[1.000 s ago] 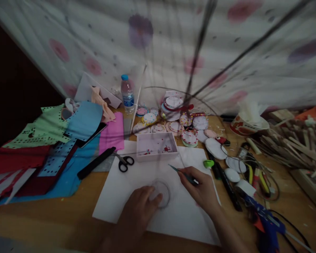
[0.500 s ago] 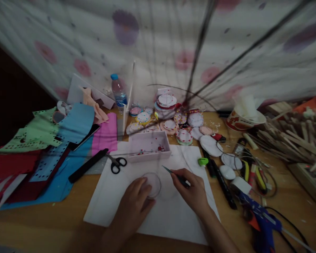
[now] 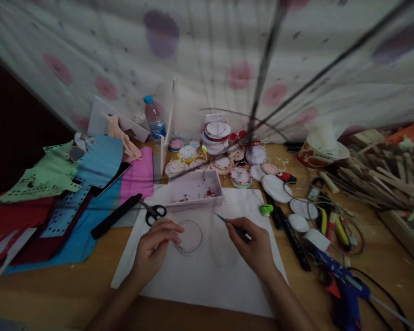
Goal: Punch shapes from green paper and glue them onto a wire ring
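Observation:
My left hand [image 3: 153, 246] pinches the left edge of a thin, clear-looking round disc [image 3: 189, 236] over a white paper sheet [image 3: 200, 289]. Whether the disc touches the paper I cannot tell. My right hand [image 3: 251, 243] grips slim green tweezers [image 3: 224, 219], their pointed tip angled up and left above the sheet. Just beyond both hands stands a shallow pale box [image 3: 196, 202] with small red and coloured bits inside. Black-handled scissors [image 3: 155, 214] lie close past my left fingers.
Coloured felt sheets [image 3: 100, 161] pile up at left, by a water bottle [image 3: 154, 117]. Decorated round pieces [image 3: 217, 138] stack at the back. On the right are black markers [image 3: 293, 239], a blue glue gun [image 3: 345, 280], a paper bowl [image 3: 313, 156] and wooden sticks [image 3: 393, 170].
My left hand has moved left and slightly away from me, and the disc has shifted left with it. My right hand, still holding the tweezers, has barely moved.

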The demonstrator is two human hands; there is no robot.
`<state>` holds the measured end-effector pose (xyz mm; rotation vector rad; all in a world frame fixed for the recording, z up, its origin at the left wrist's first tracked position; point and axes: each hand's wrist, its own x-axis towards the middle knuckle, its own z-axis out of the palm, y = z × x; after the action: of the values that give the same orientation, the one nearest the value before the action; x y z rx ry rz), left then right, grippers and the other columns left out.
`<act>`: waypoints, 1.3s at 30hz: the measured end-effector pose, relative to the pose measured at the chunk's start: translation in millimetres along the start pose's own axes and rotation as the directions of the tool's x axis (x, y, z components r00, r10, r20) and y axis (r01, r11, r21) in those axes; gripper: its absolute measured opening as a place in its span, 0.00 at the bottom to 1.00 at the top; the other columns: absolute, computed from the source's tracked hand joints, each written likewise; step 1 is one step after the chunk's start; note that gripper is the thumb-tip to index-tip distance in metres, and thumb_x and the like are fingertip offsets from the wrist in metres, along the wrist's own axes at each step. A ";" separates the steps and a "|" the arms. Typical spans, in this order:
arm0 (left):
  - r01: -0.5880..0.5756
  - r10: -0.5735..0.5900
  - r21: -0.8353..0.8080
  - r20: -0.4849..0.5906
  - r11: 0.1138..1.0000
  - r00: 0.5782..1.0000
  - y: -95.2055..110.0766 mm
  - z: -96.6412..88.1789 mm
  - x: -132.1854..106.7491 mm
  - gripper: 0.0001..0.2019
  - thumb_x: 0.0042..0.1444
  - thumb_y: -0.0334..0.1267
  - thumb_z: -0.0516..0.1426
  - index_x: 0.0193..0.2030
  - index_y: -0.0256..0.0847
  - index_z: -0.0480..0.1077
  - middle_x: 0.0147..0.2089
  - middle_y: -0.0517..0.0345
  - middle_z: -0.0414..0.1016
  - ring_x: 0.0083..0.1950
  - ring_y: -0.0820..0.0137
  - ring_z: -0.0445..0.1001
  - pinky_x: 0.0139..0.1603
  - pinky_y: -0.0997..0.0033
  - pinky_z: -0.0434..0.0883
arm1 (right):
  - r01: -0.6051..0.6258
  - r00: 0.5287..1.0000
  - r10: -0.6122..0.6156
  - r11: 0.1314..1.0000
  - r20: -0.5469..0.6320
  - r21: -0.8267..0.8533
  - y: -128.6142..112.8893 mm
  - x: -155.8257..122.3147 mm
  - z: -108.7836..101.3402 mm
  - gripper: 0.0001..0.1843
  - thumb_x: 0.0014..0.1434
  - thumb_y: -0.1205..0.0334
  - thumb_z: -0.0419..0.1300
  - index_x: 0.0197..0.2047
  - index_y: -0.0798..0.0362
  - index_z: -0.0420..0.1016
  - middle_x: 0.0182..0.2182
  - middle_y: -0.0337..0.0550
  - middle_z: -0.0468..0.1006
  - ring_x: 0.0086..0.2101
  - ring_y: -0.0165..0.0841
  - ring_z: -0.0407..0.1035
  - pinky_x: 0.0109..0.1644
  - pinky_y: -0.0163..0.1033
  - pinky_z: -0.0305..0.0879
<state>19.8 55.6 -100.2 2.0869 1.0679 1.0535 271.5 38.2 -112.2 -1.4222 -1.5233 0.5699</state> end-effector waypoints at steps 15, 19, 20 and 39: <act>0.159 -0.293 0.588 0.138 0.793 0.946 21.0 45.8 7.2 0.25 0.51 0.37 0.62 0.55 0.37 0.61 0.50 0.45 0.68 0.51 0.53 0.67 0.49 0.50 0.69 | -0.015 1.000 0.016 0.999 0.024 -0.042 0.8 0.0 5.3 0.07 0.58 0.62 0.58 0.33 0.53 0.76 0.23 0.39 0.78 0.21 0.29 0.68 0.25 0.31 0.66; 0.083 -0.214 0.507 0.206 0.858 0.955 13.9 39.9 -1.9 0.26 0.53 0.32 0.59 0.59 0.39 0.57 0.58 0.43 0.65 0.59 0.52 0.62 0.56 0.47 0.66 | -0.018 0.999 0.019 0.999 0.032 -0.034 2.4 -1.5 5.7 0.07 0.58 0.62 0.58 0.34 0.53 0.76 0.24 0.39 0.78 0.22 0.28 0.68 0.25 0.31 0.66; 0.077 -0.211 0.500 0.218 0.863 0.953 12.7 38.9 -3.9 0.26 0.53 0.32 0.59 0.59 0.38 0.57 0.58 0.42 0.64 0.60 0.52 0.62 0.57 0.48 0.65 | -0.019 0.999 0.020 0.999 0.034 -0.033 2.4 -1.5 5.6 0.07 0.58 0.62 0.58 0.34 0.53 0.76 0.24 0.39 0.78 0.22 0.28 0.68 0.25 0.31 0.66; 0.021 -0.196 0.419 0.378 0.908 0.905 21.1 4.9 -6.6 0.56 0.37 0.44 0.69 0.69 0.45 0.41 0.71 0.42 0.43 0.69 0.46 0.46 0.63 0.40 0.54 | -0.006 0.998 0.008 0.999 0.055 -0.051 2.3 -1.0 7.0 0.08 0.58 0.61 0.57 0.33 0.52 0.76 0.23 0.39 0.78 0.21 0.29 0.68 0.26 0.32 0.66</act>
<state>29.9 38.4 -89.5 2.3904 1.2393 0.3123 266.5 39.6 -117.6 -1.4615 -1.5866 0.5824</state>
